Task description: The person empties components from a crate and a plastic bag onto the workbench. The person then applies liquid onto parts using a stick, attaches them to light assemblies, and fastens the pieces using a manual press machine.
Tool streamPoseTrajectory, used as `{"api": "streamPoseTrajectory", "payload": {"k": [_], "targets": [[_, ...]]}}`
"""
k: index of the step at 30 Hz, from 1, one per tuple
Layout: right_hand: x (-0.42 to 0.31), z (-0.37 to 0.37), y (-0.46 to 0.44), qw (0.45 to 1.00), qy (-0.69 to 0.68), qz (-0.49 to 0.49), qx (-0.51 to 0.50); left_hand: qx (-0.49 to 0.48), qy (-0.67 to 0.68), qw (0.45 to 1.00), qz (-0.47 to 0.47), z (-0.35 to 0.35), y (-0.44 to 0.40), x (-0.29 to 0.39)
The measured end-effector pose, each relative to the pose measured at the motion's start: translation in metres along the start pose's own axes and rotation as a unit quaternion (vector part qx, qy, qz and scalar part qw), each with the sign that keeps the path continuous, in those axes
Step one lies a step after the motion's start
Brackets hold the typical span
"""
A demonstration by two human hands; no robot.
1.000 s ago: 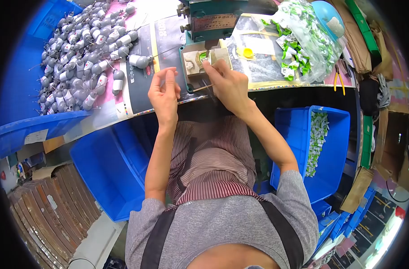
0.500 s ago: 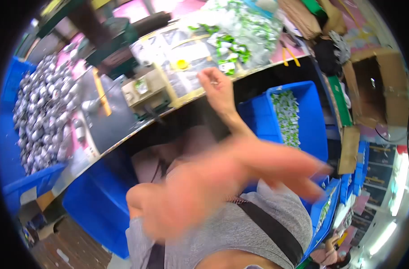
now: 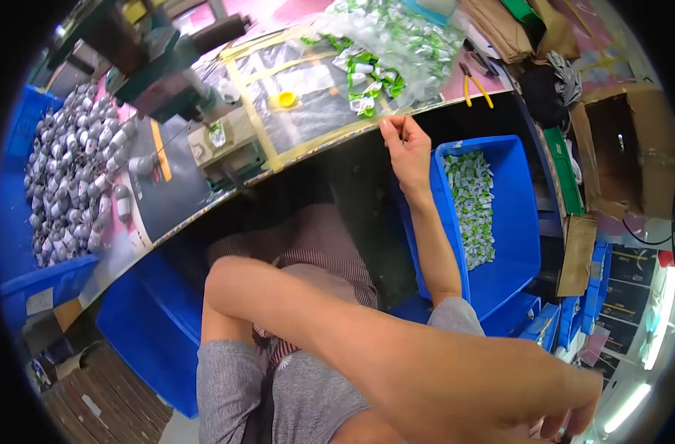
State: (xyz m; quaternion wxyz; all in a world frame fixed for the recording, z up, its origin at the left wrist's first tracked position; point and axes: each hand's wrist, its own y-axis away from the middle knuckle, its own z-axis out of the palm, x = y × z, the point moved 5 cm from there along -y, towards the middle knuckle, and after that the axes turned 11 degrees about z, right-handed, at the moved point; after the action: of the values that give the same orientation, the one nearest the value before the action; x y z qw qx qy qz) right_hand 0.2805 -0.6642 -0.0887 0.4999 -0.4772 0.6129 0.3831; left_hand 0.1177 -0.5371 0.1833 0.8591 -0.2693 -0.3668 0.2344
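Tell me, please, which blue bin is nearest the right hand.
The blue bin beside the right forearm, holding green-and-white pieces; other bins are farther.

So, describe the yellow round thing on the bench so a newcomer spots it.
On the workbench, look between the green machine and the green-and-white pieces. There sits the yellow round thing, its compact shape unlike the slim yellow-handled pliers farther right.

left hand (image 3: 548, 388) reaches far rightward, right hand (image 3: 410, 152) loosely curled.
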Motion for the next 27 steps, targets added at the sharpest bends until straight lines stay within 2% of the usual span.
{"api": "streamPoseTrajectory", "payload": {"k": [2, 3, 4, 6, 7, 8, 9, 10, 12, 14, 16, 17, 18, 21, 22, 25, 27], "targets": [[-0.011, -0.028, -0.031, 0.997, 0.028, -0.024, 0.067, 0.051, -0.086, 0.984, 0.148, -0.022, 0.011, -0.012], [-0.026, -0.045, -0.053, 0.989, 0.044, -0.086, 0.113, 0.077, -0.185, 0.966, 0.162, -0.044, 0.018, 0.006], [-0.033, -0.061, -0.084, 0.980, 0.021, -0.121, 0.157, 0.186, -0.225, 0.947, 0.136, -0.077, 0.026, 0.012], [-0.032, -0.080, -0.164, 0.971, 0.013, -0.171, 0.169, 0.398, -0.263, 0.877, 0.060, -0.141, 0.047, 0.023], [-0.041, -0.078, -0.195, 0.960, 0.089, -0.195, 0.178, 0.421, -0.291, 0.846, 0.146, -0.199, 0.059, 0.029], [-0.050, -0.074, -0.217, 0.944, 0.166, -0.216, 0.186, 0.515, -0.307, 0.788, 0.138, -0.250, 0.079, 0.033], [-0.060, -0.064, -0.231, 0.922, 0.248, -0.231, 0.189, 0.553, -0.288, 0.769, 0.138, -0.292, 0.096, 0.033], [-0.071, -0.053, -0.246, 0.892, 0.328, -0.244, 0.192, 0.568, -0.325, 0.745, 0.130, -0.322, 0.109, 0.033], [-0.064, -0.032, -0.274, 0.805, 0.478, -0.276, 0.220, 0.594, -0.380, 0.696, 0.135, -0.360, 0.111, 0.034], [-0.055, -0.025, -0.295, 0.783, 0.533, -0.265, 0.179, 0.621, -0.414, 0.646, 0.161, -0.379, 0.107, 0.033], [-0.060, -0.023, -0.304, 0.762, 0.568, -0.269, 0.159, 0.640, -0.424, 0.621, 0.159, -0.398, 0.098, 0.038], [-0.063, -0.028, -0.307, 0.768, 0.559, -0.271, 0.157, 0.649, -0.429, 0.608, 0.159, -0.407, 0.094, 0.042], [-0.075, -0.035, -0.301, 0.775, 0.549, -0.274, 0.153, 0.660, -0.413, 0.615, 0.128, -0.414, 0.091, 0.044], [-0.104, -0.070, -0.314, 0.778, 0.525, -0.295, 0.175, 0.662, -0.393, 0.625, 0.132, -0.421, 0.081, 0.044], [-0.109, -0.085, -0.325, 0.777, 0.518, -0.305, 0.188, 0.627, -0.375, 0.663, 0.161, -0.432, 0.084, 0.045], [-0.112, -0.116, -0.368, 0.737, 0.571, -0.316, 0.176, 0.642, -0.356, 0.657, 0.174, -0.433, 0.092, 0.038], [-0.095, -0.141, -0.401, 0.734, 0.577, -0.309, 0.181, 0.634, -0.305, 0.684, 0.193, -0.428, 0.091, 0.031]]}}
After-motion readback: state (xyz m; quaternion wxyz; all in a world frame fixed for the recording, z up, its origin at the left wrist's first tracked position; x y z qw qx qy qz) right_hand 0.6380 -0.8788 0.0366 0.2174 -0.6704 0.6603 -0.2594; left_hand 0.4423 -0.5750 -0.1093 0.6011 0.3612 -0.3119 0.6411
